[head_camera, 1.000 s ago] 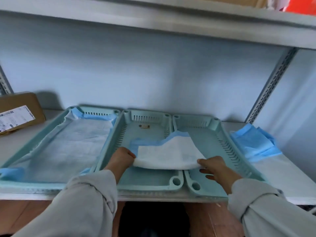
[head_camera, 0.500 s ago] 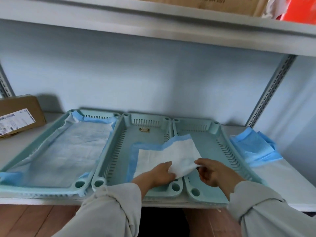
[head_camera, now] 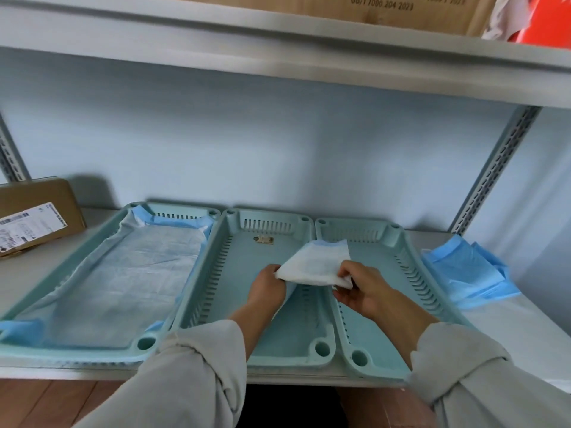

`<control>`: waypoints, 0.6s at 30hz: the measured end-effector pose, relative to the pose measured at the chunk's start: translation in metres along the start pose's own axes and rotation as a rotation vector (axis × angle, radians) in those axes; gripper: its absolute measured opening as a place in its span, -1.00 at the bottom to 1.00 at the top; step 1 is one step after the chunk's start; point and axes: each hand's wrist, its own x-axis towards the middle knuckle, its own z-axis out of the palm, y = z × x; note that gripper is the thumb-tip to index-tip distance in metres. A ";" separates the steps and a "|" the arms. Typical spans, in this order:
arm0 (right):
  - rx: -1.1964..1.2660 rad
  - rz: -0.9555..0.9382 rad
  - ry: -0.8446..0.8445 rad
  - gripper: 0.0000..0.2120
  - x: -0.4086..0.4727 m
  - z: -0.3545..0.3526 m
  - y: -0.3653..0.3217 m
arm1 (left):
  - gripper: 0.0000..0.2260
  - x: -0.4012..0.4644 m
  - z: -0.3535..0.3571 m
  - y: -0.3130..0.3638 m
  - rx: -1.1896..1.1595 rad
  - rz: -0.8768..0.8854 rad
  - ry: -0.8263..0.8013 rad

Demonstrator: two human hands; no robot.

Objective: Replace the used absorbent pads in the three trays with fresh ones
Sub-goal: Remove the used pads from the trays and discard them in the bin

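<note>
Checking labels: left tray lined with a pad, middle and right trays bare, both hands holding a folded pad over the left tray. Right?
One slip: the head view shows the left hand and right hand holding the folded pad over the middle tray, near its border with the right tray, not over the left tray. The rest stands.

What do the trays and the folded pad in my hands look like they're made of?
The middle tray looks like moulded plastic in pale teal with a matte finish: slotted walls, rounded corners, moulded holes. The folded pad, held by the left hand and right hand, looks like soft non-woven or paper fluff, white with a thin blue edge, probably plastic film backing.
</note>
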 end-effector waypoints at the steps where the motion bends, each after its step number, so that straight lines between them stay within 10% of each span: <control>1: -0.032 0.041 -0.020 -0.86 0.000 0.001 0.002 | -0.68 0.000 -0.003 0.002 -0.084 -0.029 0.016; 7: -0.175 0.173 -0.171 -0.94 -0.007 0.017 0.003 | -0.85 -0.001 -0.013 0.012 -0.730 -0.315 -0.048; 18: -0.274 0.155 -0.083 -0.76 -0.002 0.024 0.017 | -0.72 0.001 -0.023 0.003 -1.109 -0.284 -0.161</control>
